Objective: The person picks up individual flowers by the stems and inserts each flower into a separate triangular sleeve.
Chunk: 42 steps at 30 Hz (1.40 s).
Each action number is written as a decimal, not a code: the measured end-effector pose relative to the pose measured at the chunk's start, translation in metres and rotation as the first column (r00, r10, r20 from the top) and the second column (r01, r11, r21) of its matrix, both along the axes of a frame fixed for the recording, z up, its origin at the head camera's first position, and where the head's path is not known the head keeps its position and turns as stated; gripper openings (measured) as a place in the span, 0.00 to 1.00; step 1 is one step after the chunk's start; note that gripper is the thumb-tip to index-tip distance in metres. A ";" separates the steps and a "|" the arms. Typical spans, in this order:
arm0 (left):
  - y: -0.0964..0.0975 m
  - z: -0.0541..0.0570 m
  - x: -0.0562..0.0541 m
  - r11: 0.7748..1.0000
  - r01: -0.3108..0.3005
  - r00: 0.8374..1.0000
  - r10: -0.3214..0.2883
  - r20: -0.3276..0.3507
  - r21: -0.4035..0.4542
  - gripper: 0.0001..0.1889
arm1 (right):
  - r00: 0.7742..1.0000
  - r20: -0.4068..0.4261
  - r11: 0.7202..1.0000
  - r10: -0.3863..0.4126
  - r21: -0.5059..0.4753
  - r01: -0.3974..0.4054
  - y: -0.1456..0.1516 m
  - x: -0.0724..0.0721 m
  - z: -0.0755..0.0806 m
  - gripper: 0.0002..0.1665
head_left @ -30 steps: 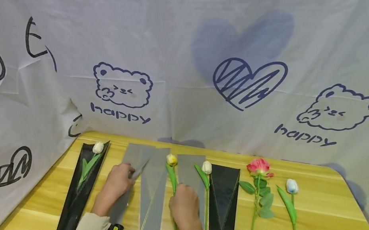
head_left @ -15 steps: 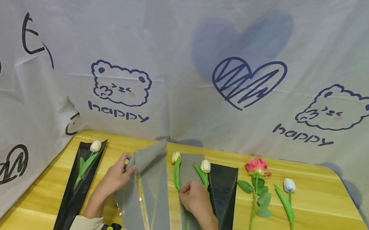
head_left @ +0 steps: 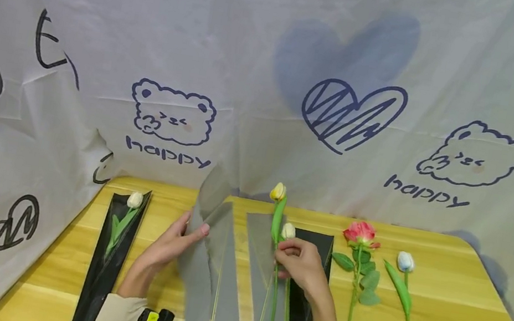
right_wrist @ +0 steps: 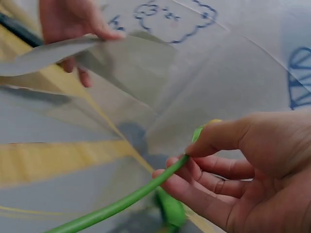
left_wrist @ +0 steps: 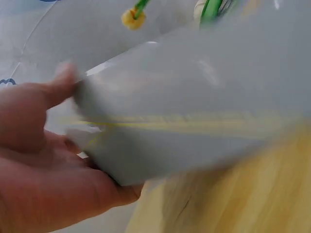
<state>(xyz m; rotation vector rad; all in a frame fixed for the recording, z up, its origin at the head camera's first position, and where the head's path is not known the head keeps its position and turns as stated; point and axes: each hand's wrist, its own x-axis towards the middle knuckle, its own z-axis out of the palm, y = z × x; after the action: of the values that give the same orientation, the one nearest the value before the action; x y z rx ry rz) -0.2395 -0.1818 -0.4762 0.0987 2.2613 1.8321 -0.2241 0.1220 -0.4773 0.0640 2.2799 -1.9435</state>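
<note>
My left hand [head_left: 173, 242] grips the upper part of a grey flower sleeve [head_left: 197, 274], whose top edge is lifted off the table. In the left wrist view the blurred sleeve [left_wrist: 194, 82] stretches away from the thumb and fingers. My right hand [head_left: 306, 268] pinches the green stem [right_wrist: 121, 206] of a yellow tulip [head_left: 278, 192] between thumb and fingertips. The tulip is raised, its bloom above the table's far edge in the head view. Beneath it lie another grey sleeve [head_left: 258, 228] and a white tulip [head_left: 288, 231], partly hidden by the right hand.
Left, a black sleeve [head_left: 88, 282] holds a white tulip [head_left: 134, 200]. A further grey sleeve [head_left: 227, 279] lies mid-table. Right of my hand are a black sleeve [head_left: 317, 243], a pink rose [head_left: 360, 232] and a pale blue tulip [head_left: 405, 261]. A printed curtain [head_left: 261, 71] hangs behind.
My left hand has lifted the grey sleeve and brought it rightward, its top now upright. My right hand has raised the yellow tulip off the table and moved it right.
</note>
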 end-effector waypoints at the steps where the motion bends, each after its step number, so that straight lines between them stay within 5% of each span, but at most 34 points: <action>1: 0.001 -0.001 0.000 1.000 -0.001 1.000 0.001 0.004 0.016 0.28 | 1.000 -0.003 1.000 -0.005 -0.029 0.005 0.005 0.000 0.000 0.12; 6: 0.005 -0.001 -0.001 0.989 -0.014 1.000 0.011 0.019 0.148 0.50 | 1.000 -0.003 0.992 -0.027 -0.121 0.027 0.035 -0.001 0.004 0.16; 13: 0.004 0.000 -0.007 0.944 -0.132 0.991 0.114 0.076 0.301 0.25 | 0.995 0.012 0.982 -0.097 -0.162 0.097 0.074 -0.001 0.001 0.20; 19: 0.003 -0.002 -0.011 0.877 -0.267 0.963 0.229 0.141 0.398 0.24 | 0.990 0.030 0.975 -0.137 -0.175 0.140 0.092 0.000 -0.001 0.22; 24: 0.001 -0.001 -0.009 0.843 -0.293 0.956 0.242 0.167 0.451 0.15 | 0.988 0.044 0.973 -0.149 -0.172 0.155 0.095 0.000 -0.002 0.22; 28: -0.001 0.000 -0.008 0.878 -0.239 0.968 0.185 0.168 0.415 0.08 | 0.989 0.040 0.976 -0.145 -0.157 0.150 0.093 -0.001 -0.004 0.21; 30: -0.001 0.000 -0.008 0.903 -0.183 0.979 0.133 0.152 0.389 0.11 | 0.989 0.034 0.978 -0.145 -0.147 0.149 0.092 -0.001 -0.004 0.21; 33: 0.000 -0.002 -0.008 0.912 -0.092 0.990 0.043 0.131 0.401 0.19 | 0.990 0.026 0.980 -0.142 -0.137 0.144 0.090 -0.001 -0.005 0.22; 36: 0.002 -0.003 -0.008 0.890 -0.024 0.993 -0.032 0.113 0.456 0.28 | 0.991 0.020 0.982 -0.130 -0.132 0.132 0.089 0.000 -0.004 0.22; 42: 0.004 -0.004 -0.007 0.822 0.036 0.987 -0.118 0.108 0.569 0.30 | 0.993 -0.002 0.986 -0.116 -0.120 0.115 0.086 0.000 -0.002 0.21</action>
<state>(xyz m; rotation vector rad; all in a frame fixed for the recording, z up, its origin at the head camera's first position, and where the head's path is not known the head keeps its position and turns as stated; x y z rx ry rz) -0.2461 -0.1783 -0.4799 0.1518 1.5278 2.3228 -0.2238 0.2083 -0.4791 0.1776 2.2053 -2.1373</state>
